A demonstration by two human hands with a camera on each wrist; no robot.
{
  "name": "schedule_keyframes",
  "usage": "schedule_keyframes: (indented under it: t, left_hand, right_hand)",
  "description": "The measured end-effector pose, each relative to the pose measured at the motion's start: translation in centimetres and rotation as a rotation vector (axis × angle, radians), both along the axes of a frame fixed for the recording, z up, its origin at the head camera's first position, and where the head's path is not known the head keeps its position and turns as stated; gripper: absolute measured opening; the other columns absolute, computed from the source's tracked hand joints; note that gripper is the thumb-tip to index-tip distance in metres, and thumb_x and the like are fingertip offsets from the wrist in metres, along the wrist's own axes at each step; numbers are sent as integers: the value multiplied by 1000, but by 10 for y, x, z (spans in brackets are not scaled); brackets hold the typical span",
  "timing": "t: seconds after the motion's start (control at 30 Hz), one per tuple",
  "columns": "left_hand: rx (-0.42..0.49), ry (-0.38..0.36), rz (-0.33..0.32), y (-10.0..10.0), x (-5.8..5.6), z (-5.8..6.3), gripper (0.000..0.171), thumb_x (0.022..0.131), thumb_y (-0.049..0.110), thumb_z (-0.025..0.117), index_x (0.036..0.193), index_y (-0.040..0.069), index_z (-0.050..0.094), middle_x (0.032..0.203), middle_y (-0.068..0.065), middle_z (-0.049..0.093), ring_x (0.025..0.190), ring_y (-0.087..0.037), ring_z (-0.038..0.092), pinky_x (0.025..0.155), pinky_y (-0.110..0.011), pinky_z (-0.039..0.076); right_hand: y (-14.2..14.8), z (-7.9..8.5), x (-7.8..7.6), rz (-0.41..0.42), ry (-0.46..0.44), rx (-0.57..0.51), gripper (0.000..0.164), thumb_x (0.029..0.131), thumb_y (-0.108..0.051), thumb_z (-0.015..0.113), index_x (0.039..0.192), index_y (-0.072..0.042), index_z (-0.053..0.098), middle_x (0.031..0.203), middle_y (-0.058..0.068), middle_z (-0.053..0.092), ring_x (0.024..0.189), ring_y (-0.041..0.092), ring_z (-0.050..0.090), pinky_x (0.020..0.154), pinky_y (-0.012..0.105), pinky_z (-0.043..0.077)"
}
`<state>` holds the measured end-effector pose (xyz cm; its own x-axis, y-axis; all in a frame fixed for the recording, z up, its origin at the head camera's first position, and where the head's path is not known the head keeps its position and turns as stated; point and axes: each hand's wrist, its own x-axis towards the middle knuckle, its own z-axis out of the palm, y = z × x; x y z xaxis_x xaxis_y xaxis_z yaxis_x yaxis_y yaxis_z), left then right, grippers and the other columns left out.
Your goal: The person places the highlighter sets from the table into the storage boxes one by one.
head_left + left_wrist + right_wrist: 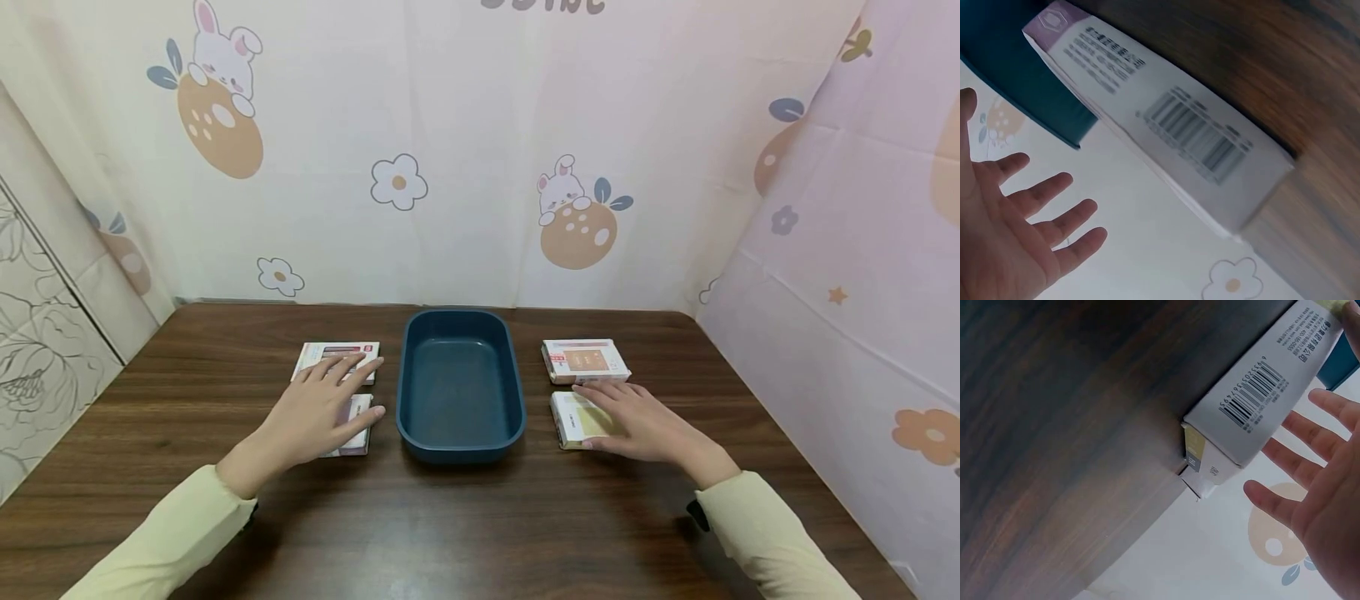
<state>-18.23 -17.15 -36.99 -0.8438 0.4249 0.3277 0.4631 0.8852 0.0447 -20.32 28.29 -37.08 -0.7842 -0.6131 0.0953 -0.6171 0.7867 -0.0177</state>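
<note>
Two flat cardboard boxes lie left of a dark blue bin: a far white box with red print [306,357] and a nearer white-and-purple box [358,433], whose barcode side [1166,119] faces the left wrist camera. My left hand [315,412] hovers over them with fingers spread, holding nothing. On the bin's right lie a far box with an orange panel [585,360] and a nearer white-and-yellow box [573,421], its barcode side [1260,384] showing in the right wrist view. Over the nearer box, my right hand [637,421] is spread, its thumb by the near edge.
The dark blue bin [461,454] stands between the two pairs of boxes, with nothing inside. All of it rests on a brown wooden table [465,533]. A printed curtain [465,233] hangs behind the table, and another hangs along the right side.
</note>
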Motion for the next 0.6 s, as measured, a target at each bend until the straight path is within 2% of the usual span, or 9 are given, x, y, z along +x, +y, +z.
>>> schedule_keyframes:
  t: [0.33,0.6]
  left_hand:
    - [11,-68,-40,17,-2,0,66,87,64,36,142,28,33,141,-5,42,130,-33,36,98,-56,33]
    - [17,-93,-65,25,-6,-2,66,87,67,31,142,30,32,140,-3,43,126,-28,41,100,-54,32]
  right_hand:
    - [1,-1,-1,17,-42,10,80,75,-54,65,139,-14,39,133,12,48,122,30,45,95,56,34]
    - [2,-2,-3,48,-34,8,82,73,-51,69,139,-15,38,130,12,49,120,29,46,93,55,36]
